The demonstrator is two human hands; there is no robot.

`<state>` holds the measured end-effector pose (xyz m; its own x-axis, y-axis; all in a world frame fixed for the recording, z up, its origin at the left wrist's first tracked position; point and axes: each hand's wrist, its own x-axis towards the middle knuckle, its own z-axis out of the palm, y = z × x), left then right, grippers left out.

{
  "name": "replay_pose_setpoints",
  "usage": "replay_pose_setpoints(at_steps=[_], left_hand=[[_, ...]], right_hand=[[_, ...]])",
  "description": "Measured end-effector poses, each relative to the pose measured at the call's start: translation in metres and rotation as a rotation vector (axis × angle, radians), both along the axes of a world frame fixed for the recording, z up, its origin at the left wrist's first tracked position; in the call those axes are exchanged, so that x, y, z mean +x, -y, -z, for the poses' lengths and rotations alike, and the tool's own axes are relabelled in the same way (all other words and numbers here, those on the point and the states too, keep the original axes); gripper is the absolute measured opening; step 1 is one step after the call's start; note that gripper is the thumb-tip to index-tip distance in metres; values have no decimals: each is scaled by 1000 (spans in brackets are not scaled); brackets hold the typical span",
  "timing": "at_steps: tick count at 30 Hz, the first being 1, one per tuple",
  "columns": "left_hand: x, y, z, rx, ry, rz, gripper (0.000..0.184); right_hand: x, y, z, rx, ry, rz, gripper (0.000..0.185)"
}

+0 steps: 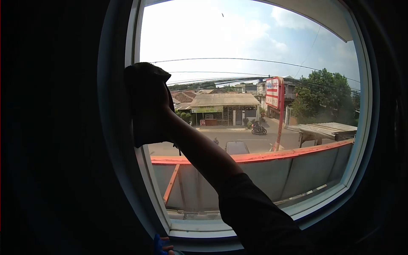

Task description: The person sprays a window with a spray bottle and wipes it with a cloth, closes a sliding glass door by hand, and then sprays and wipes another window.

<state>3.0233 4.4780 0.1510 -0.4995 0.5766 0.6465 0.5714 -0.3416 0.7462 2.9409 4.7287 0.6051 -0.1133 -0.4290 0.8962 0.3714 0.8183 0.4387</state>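
My right hand, dark against the light, presses a dark cloth to the left side of the window frame. The cloth wraps over the hand and hides most of its fingers; a corner sticks out over the glass. My right arm crosses the pane from the lower right. At the bottom edge, my left hand is partly in view, its fingers closed round a blue object, which looks like the top of a spray bottle. The rest of that object is cut off or too dark to tell.
The white window sill runs below the glass. Outside are an orange-topped barrier, a red and white sign, a street with a motorcycle and a parked car, houses, trees and overhead wires. Dark wall surrounds the window.
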Motion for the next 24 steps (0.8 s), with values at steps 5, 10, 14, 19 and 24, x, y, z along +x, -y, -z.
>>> replay_pose_setpoints(at_steps=[5,10,14,19,24], left_hand=[[9,-47,-6,-40,45,65,74],[47,-103,-36,6,48,149,78],[80,-155,-31,-24,84,245,81],[143,-239,-23,-44,-32,300,82],[225,-333,-29,-66,-179,378,84]], right_hand=[[55,-45,-75,184,-278,-286,13],[140,-175,-139,148,-109,-861,33],[327,-224,-126,53,-176,291,55],[508,-350,-138,178,-249,885,49],[670,-422,-120,67,-323,1520,36]])
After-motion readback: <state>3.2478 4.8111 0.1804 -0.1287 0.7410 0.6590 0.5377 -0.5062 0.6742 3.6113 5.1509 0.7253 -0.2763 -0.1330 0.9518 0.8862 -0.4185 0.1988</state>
